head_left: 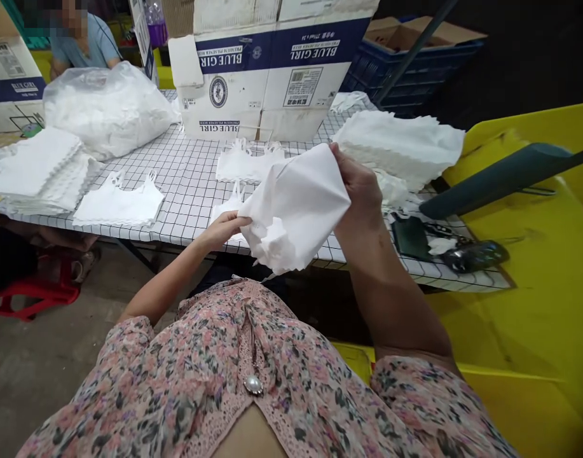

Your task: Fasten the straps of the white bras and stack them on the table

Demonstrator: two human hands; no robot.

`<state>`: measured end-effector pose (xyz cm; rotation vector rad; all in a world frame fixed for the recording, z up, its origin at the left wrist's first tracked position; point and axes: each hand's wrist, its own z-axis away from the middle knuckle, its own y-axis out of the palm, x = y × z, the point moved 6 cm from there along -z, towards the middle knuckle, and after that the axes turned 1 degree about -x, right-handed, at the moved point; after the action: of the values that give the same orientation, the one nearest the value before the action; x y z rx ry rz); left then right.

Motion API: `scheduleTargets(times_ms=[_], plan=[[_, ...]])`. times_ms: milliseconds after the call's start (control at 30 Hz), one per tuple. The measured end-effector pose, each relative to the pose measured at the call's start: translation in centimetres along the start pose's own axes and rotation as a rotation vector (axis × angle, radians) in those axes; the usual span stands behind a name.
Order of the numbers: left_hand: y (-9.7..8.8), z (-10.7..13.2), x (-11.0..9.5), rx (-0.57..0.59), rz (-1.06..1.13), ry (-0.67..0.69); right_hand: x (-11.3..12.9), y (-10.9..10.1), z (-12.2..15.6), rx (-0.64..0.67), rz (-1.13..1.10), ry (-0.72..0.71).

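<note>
Both my hands hold one white cloth piece (295,210) with a scalloped edge, lifted above the near edge of the checked table (186,184). My left hand (223,228) pinches its lower left side. My right hand (359,184) grips its upper right corner with closed fingers. Behind the cloth, small white strap tops (248,162) lie flat on the table, another strap top (118,202) further left.
A stack of white cloth (400,146) lies at the right, another stack (38,168) at the left by a full plastic bag (105,108). A Blue Girl carton (267,70) stands at the back. A phone (409,236), yellow bins (534,286), a red stool (28,292). Another person (81,41) sits opposite.
</note>
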<state>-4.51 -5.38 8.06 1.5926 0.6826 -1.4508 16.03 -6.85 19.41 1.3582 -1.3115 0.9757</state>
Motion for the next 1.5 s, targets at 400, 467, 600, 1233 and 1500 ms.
scheduleTargets(times_ms=[400,467,600,1233,1500], plan=[[-5.7,1.3,-11.5,-0.637,-0.648,0.635,1.4,-4.2,-1.6,0.289,0.523,-0.125],[-6.3,1.1,-13.2,-0.673,-0.771,0.71,1.8,-5.1,-2.5,0.164,0.84,-0.246],[-7.4,-0.9,-14.6,-0.628,-0.956,0.722,4.3,-6.8,-5.0,-0.258,1.083,-0.426],[-9.6,-12.0,-13.4,-0.332,0.07,0.238,-1.4,-0.2,-6.0,0.478,0.677,-0.383],[-2.4,-13.5,-18.9,0.139,-0.205,0.157,1.3,-1.3,-13.2,0.128,0.277,-0.295]])
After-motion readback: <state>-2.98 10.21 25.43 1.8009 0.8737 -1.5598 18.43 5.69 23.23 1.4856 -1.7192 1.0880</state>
